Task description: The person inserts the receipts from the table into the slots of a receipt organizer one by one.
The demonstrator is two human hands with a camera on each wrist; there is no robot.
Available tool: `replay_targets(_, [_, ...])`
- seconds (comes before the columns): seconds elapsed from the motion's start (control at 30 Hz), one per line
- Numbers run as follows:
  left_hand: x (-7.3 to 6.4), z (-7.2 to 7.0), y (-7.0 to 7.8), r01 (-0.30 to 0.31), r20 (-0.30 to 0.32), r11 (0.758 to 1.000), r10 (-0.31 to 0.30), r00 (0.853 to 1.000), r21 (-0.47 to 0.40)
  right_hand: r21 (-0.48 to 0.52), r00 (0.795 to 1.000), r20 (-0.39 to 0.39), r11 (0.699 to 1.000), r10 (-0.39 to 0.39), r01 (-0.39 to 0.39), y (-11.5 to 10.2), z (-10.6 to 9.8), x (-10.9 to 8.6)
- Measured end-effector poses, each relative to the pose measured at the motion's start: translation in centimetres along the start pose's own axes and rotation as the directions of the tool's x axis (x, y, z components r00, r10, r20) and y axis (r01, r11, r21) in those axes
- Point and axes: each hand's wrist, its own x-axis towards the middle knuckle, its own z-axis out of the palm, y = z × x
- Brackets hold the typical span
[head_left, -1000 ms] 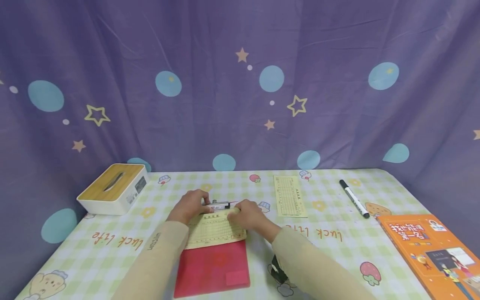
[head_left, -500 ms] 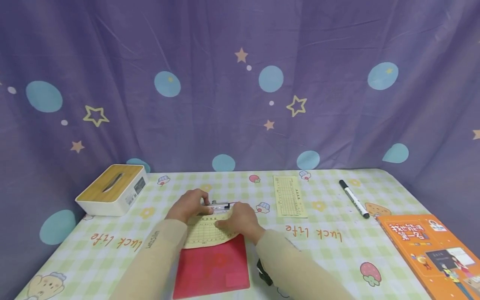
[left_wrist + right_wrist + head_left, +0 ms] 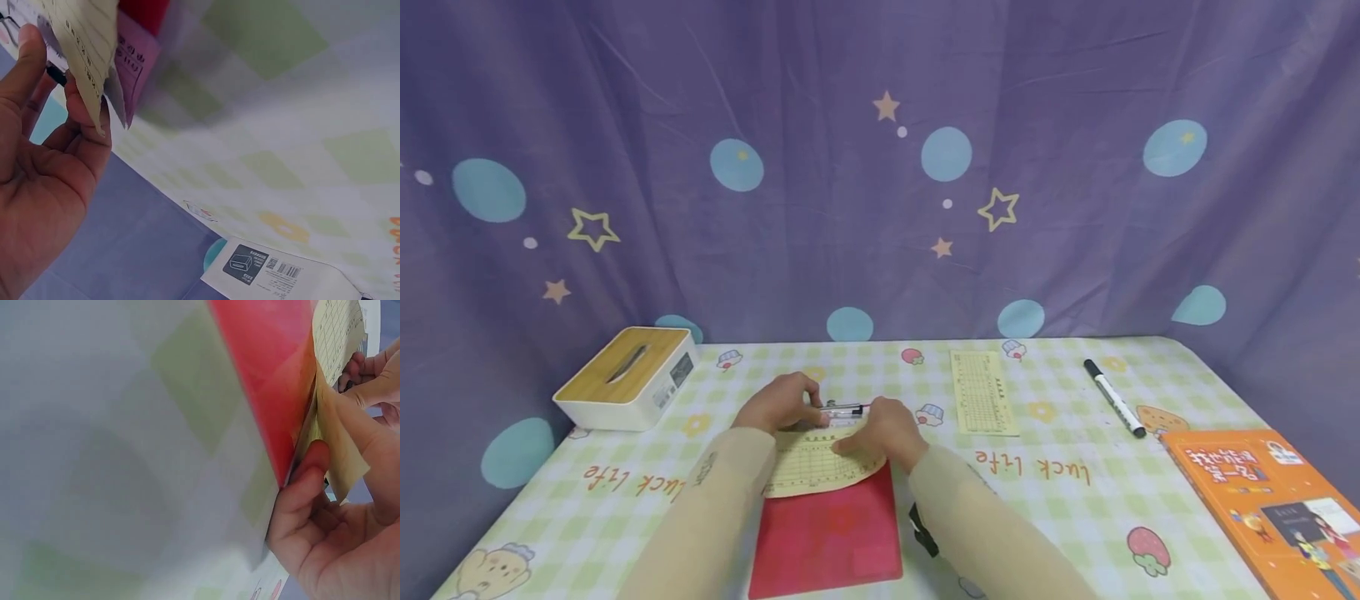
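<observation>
A red folder (image 3: 827, 546) lies on the table, a metal clip with a black tip (image 3: 844, 411) at its far edge. My left hand (image 3: 781, 403) holds that far edge, thumb at the clip and fingers curled behind. A yellow printed form (image 3: 805, 467) covers the folder's upper part, its near edge bowed up. My right hand (image 3: 883, 432) pinches the form's right side, thumb on top; in the right wrist view its fingers curl under the folder's edge and the form's corner (image 3: 347, 465) sticks up. A purple-printed sheet (image 3: 134, 59) shows beneath the form in the left wrist view.
Another yellow form (image 3: 985, 393) lies at the back right, with a black-and-white marker (image 3: 1114, 398) beyond it. An orange book (image 3: 1262, 500) is at the front right. A white tissue box with wooden lid (image 3: 628, 379) stands at the back left. A purple curtain (image 3: 880, 192) hangs behind.
My right hand has moved left over the form, its thumb farther in on the paper, and the form's right side now curves up. My left hand stays at the clip.
</observation>
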Motion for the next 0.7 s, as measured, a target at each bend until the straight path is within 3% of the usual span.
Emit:
replay_targets(0.27, [0.69, -0.56, -0.08, 0.035, 0.058, 0.999, -0.035, 0.998, 0.003, 0.071, 0.999, 0.016, 0.996, 0.045, -0.046, -0.19, -0.20, 0.08])
replay_targets(0.47, [0.78, -0.48, 0.10, 0.002, 0.046, 1.000, -0.003, 0.999, 0.029, 0.064, 0.997, -0.024, 0.996, 0.068, -0.066, -0.09, -0.11, 0.01])
replay_targets(0.7, [0.71, -0.44, 0.38, 0.005, 0.040, 0.999, -0.006, 0.999, 0.041, 0.084, 0.994, -0.047, 0.992, 0.097, -0.093, -0.01, -0.01, 0.02])
